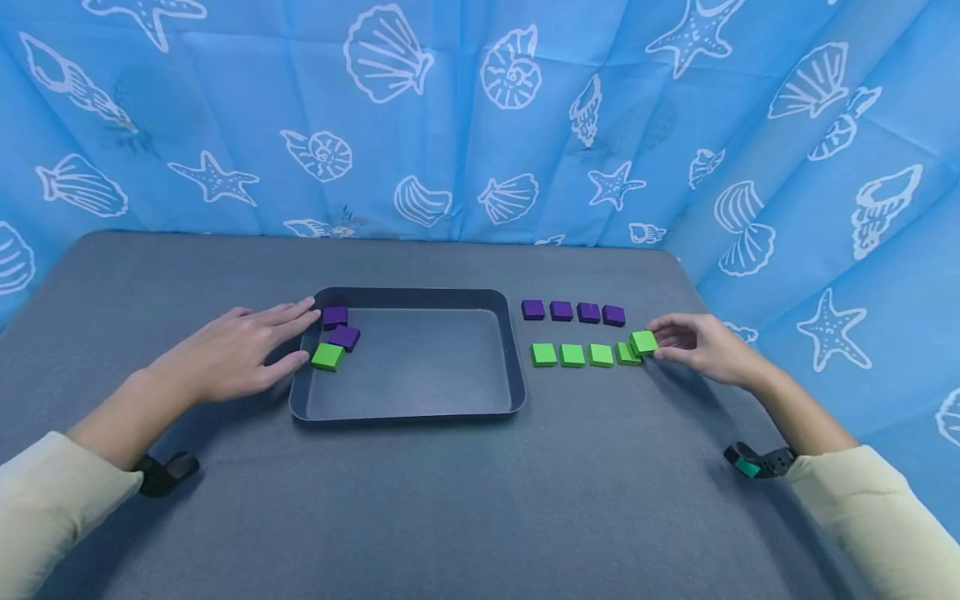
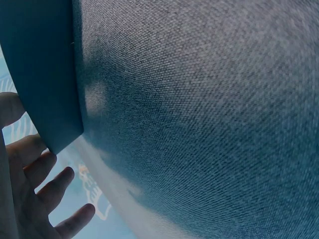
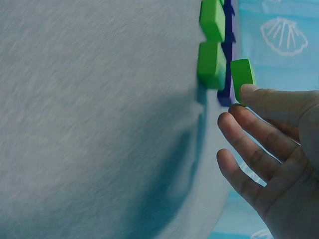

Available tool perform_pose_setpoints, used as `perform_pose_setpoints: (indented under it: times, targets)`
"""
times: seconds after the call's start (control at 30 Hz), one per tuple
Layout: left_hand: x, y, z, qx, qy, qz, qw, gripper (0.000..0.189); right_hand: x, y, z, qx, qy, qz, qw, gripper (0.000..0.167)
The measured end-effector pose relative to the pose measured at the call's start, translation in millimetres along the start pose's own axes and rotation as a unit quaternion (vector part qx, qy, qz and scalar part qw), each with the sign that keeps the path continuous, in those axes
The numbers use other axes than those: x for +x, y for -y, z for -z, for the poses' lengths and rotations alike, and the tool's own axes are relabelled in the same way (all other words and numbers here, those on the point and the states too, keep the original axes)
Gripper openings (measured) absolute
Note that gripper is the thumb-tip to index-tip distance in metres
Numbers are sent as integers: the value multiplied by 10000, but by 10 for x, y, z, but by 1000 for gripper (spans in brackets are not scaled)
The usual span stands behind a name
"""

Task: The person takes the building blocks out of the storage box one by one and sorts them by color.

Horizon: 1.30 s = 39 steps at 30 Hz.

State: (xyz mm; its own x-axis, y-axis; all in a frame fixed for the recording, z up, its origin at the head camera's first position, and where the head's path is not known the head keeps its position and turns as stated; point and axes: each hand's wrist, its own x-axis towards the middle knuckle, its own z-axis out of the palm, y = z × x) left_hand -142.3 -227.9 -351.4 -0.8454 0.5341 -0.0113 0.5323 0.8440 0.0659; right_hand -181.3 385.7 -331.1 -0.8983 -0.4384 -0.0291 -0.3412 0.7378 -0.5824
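In the head view my right hand [image 1: 701, 343] pinches a green block [image 1: 643, 342] between thumb and fingers, above the right end of a row of green blocks [image 1: 572, 356]. The right wrist view shows the thumb pressed on this held block [image 3: 242, 74], raised off the table. My left hand [image 1: 236, 350] lies with fingers extended at the left rim of a dark baking tray [image 1: 420, 414], fingertips touching the rim. Inside the tray, near that left side, sit a purple block [image 1: 334, 317], a second purple block [image 1: 345, 337] and a green block [image 1: 328, 357].
Behind the green row, several purple blocks [image 1: 561, 311] form another row to the right of the tray. A grey cloth [image 1: 480, 500] covers the table. A blue curtain with white shells [image 1: 465, 125] hangs along the back and right.
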Motion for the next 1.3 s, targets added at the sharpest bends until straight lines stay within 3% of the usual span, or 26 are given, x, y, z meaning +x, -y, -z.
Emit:
perform_pose_setpoints:
  times: [0.2,0.37,0.93,1.2,1.3]
  targets:
    - [2,6,-1,-82,51,51,9999,64,-80,-186,-19,72,-161,-119,9998,34]
    - [3,5,7,-96,105,98,9999,65,-94,-264,-35,11,-44,-340,9994,36]
    - [-9,-9,-10,-108,86,167,9998,64,-65,-334,-87,-403,7,-399,9984,35]
    - [-6,3,1,-88,117,112,9998,64,-34,-235,12,-130,602,-428,9972,67]
    - [3,-4,9,-97,134,129,9998,64,23,-126,100,-197,845,-505,9949,70]
